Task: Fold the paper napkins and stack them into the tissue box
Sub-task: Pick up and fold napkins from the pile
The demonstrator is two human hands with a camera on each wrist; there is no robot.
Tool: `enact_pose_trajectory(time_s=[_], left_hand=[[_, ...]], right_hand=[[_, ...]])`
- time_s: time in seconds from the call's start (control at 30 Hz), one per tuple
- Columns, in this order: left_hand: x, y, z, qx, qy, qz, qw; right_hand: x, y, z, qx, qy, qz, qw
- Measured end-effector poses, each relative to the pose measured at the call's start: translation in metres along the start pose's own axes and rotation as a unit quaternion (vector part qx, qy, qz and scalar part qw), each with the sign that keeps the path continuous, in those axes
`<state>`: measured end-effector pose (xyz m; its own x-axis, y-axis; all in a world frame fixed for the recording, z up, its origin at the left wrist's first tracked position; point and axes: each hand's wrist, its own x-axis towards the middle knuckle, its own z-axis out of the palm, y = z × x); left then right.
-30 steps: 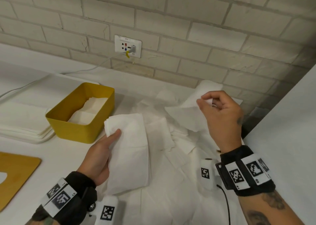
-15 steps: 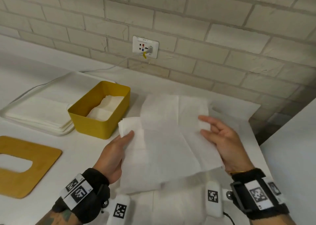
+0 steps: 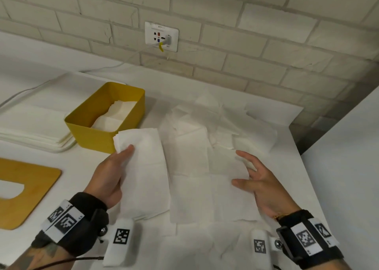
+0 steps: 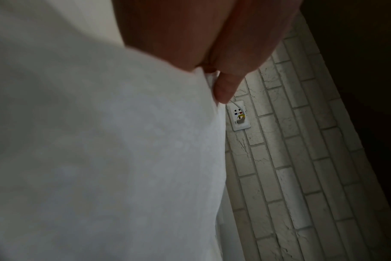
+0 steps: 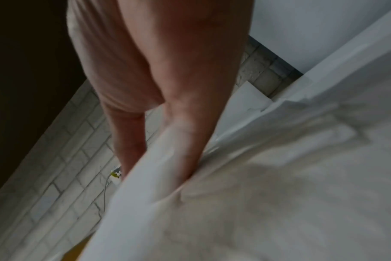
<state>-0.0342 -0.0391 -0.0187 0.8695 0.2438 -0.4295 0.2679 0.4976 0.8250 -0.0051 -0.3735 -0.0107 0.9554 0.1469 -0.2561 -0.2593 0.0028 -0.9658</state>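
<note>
My left hand (image 3: 120,163) grips a stack of folded white napkins (image 3: 143,173), thumb on top near its far left corner, fingers hidden beneath. In the left wrist view the stack (image 4: 101,141) fills the picture under my thumb. To the right of the stack an unfolded napkin (image 3: 194,177) lies spread out. My right hand (image 3: 249,177) holds its right edge between the thumb and outstretched fingers. In the right wrist view the sheet (image 5: 257,194) runs between them. The yellow tissue box (image 3: 86,130) stands open at the left with folded napkins (image 3: 114,115) inside.
A heap of loose napkins (image 3: 217,113) lies behind the hands. A wooden lid (image 3: 30,189) with a slot lies front left, and stacked white trays (image 3: 34,132) sit beyond it. The brick wall holds a socket (image 3: 162,36) with a cable. A white panel (image 3: 344,157) borders the right.
My right hand brought a napkin over from the heap, opened it out and lowered it beside the stack. The left hand kept its hold on the folded stack.
</note>
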Motion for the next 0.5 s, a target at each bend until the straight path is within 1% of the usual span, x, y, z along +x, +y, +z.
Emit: enact_pose_trajectory(time_s=[0.1,0.23,0.37,0.43,0.47,0.5], left_hand=[[-0.001,-0.001,-0.002,0.001,-0.001,-0.005,1.000],[-0.002,0.001,-0.004,0.005,-0.004,0.004,1.000],[-0.003,0.001,-0.005,0.007,-0.002,0.009,1.000],[-0.004,0.001,-0.003,0.011,-0.007,0.008,1.000],[-0.004,0.000,-0.002,0.014,-0.009,0.009,1.000],[-0.005,0.000,0.000,0.017,-0.012,0.009,1.000]], right_hand=[[0.003,-0.003,-0.003,0.059,0.010,-0.016,0.998],[0.007,-0.006,-0.009,0.014,0.005,-0.030,0.999],[0.006,-0.012,-0.015,0.009,0.006,-0.042,0.999],[0.006,-0.010,-0.018,-0.039,-0.003,-0.038,0.999],[0.008,-0.009,-0.018,-0.102,0.002,-0.039,0.994],[0.008,-0.009,-0.018,-0.187,0.017,-0.041,0.981]])
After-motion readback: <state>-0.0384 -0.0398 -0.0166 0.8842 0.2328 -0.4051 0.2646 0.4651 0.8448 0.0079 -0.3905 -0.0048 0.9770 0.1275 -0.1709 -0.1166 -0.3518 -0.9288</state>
